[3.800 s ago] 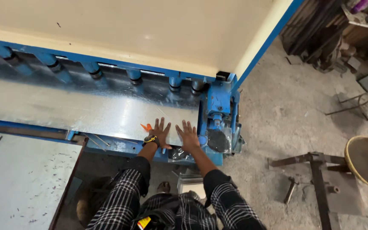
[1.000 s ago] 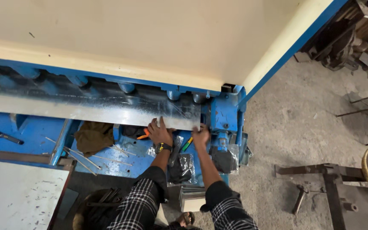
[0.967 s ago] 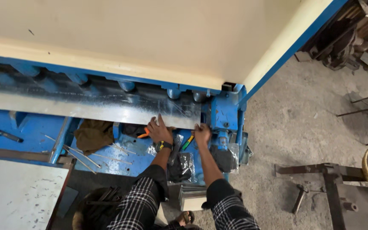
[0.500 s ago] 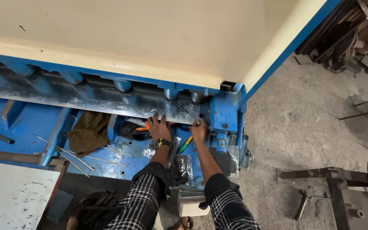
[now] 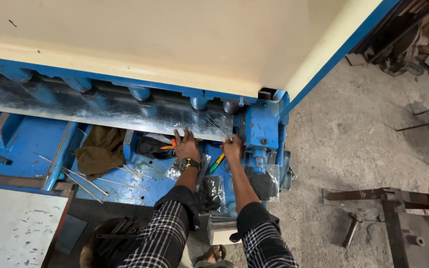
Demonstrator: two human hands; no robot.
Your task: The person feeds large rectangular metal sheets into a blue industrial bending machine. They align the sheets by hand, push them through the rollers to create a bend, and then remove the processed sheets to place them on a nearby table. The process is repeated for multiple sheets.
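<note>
Since a moment ago you've slid the metal sheet (image 5: 105,106) deeper under the blue shear's clamps (image 5: 140,93); left hand (image 5: 187,147) and right hand (image 5: 233,149) press flat-fingered, unclenched, on its near edge, keeping it square.

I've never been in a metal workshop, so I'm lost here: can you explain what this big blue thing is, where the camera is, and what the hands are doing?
The camera sits on the person's head and looks down, so the two arms in checked sleeves at the bottom are their own. The big blue and cream machine is a heavy workshop machine; its blue bed runs across the picture. A long shiny metal sheet lies on the bed and reaches under the cream upper part. The left hand, with a wristwatch, and the right hand both press flat against the sheet's near edge at its right end; neither grips anything. Below the sheet lie a brown rag, several thin metal rods, crumpled clear plastic and a yellow-green pen-like tool. A hammer lies on the concrete floor at the right.
</note>
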